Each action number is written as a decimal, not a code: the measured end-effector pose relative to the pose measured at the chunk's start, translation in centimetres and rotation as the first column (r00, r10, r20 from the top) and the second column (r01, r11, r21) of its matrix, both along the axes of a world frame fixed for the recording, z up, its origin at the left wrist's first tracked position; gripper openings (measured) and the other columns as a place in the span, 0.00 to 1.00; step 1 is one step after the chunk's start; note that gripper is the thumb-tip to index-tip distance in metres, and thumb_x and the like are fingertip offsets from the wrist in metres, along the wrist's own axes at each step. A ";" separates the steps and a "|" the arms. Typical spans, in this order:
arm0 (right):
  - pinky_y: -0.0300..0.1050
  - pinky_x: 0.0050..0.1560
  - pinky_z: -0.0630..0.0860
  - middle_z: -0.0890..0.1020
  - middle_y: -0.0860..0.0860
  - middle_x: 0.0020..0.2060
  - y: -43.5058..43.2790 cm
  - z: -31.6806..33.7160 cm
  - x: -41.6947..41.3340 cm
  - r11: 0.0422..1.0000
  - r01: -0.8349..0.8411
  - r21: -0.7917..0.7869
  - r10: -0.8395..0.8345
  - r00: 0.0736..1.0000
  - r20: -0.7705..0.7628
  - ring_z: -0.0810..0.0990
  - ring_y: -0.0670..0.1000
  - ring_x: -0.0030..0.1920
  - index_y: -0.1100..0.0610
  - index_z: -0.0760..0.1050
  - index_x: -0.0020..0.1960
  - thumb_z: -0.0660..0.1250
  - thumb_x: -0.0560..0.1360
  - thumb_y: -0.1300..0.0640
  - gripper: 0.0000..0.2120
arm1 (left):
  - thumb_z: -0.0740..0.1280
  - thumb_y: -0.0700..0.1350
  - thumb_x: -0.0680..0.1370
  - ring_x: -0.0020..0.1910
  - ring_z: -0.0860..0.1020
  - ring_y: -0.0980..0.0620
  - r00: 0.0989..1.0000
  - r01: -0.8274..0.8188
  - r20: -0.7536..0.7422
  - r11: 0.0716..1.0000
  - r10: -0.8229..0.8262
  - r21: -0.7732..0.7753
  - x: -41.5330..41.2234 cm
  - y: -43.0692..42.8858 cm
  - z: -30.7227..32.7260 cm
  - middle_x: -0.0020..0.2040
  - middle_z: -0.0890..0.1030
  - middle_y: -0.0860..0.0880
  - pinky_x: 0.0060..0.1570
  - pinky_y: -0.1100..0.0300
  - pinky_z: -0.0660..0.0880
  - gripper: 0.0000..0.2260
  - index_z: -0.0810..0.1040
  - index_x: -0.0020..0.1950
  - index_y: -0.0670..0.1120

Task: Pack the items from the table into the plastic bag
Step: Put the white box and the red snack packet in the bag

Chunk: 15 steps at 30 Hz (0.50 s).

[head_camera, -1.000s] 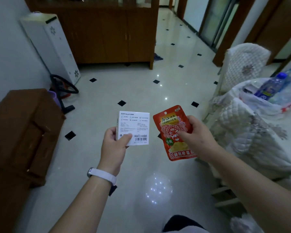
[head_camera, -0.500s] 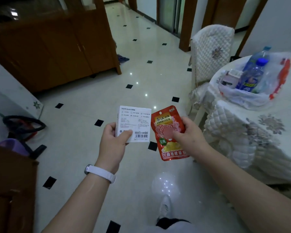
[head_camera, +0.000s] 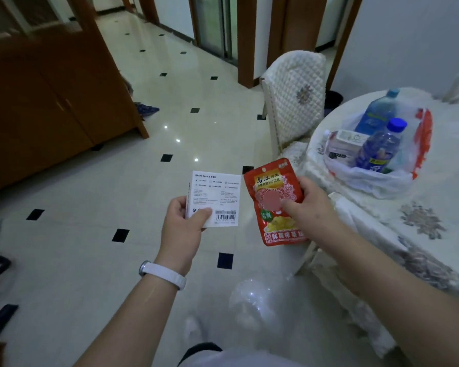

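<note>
Beside the table (head_camera: pixel 435 197) bearing the plastic bag (head_camera: pixel 368 180) stands a chair (head_camera: pixel 294 96).

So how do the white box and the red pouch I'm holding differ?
The white box is a rigid square carton with small grey print and a barcode; the red pouch is a soft flat packet with bold lettering. The left hand holds the white box, the right hand the red pouch. Both face the camera above the floor, outside the plastic bag.

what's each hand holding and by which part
The left hand holds the white box by its lower left corner; right hand holds the red packet by its right edge.
</note>
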State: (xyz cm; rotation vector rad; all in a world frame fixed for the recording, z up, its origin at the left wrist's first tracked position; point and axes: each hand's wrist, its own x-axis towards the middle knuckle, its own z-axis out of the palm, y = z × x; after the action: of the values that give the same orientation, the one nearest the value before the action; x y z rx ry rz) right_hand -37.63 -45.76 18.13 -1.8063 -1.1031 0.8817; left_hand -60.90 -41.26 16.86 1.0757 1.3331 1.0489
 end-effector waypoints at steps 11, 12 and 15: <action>0.31 0.32 0.73 0.77 0.37 0.42 15.9 0.9 -1.9 0.959 0.279 -0.046 -0.275 0.959 0.071 0.79 0.36 0.37 0.45 0.69 0.59 0.69 0.77 0.57 0.15 | 0.69 0.38 0.76 0.50 0.82 0.52 0.953 0.298 0.070 0.954 -0.296 -0.018 0.9 21.7 -1.3 0.53 0.82 0.50 0.43 0.61 0.78 0.10 0.73 0.54 0.47; 0.35 0.35 0.74 0.78 0.38 0.45 17.1 1.3 -2.1 0.952 0.304 -0.048 -0.299 0.951 0.078 0.79 0.38 0.39 0.46 0.70 0.62 0.69 0.77 0.56 0.16 | 0.69 0.38 0.76 0.50 0.82 0.52 0.944 0.323 0.076 0.946 -0.321 -0.015 1.1 23.6 -1.1 0.53 0.82 0.50 0.43 0.61 0.78 0.10 0.73 0.54 0.47; 0.41 0.43 0.77 0.77 0.43 0.52 19.9 1.9 -1.9 0.916 0.396 -0.060 -0.390 0.916 0.094 0.80 0.45 0.45 0.49 0.68 0.69 0.69 0.77 0.54 0.22 | 0.69 0.38 0.76 0.50 0.83 0.52 0.910 0.410 0.076 0.912 -0.409 0.002 2.5 28.5 -0.5 0.53 0.82 0.50 0.43 0.60 0.78 0.10 0.73 0.55 0.46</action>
State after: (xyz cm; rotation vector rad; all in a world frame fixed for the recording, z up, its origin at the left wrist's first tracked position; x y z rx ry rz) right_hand -39.55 -25.88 20.07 -2.0494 -0.7177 0.6200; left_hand -58.43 -12.77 16.39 1.2282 0.9932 0.7552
